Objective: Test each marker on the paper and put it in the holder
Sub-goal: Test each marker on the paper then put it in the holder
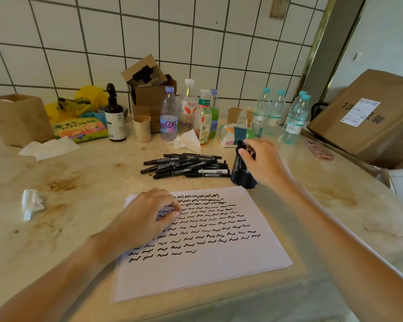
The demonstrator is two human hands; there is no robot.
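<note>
R grip (262,159) on holder (242,170) top

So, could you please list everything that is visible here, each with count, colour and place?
markers: a pile, count unclear, black, behind the paper
holder: one, black mesh, right of the markers
paper: white stack, rows of black squiggles, front centre
bottles: about ten, mostly clear, along the wall
spray bottle: one, dark, back left
cups: three, tan, among the bottles
tissues: three, white, left and centre
tissue pack: one, multicoloured, behind the holder
boxes: brown, back centre and right
snack bag: one, colourful, back left
left hand: resting on the paper
right hand: at the holder's top
</note>
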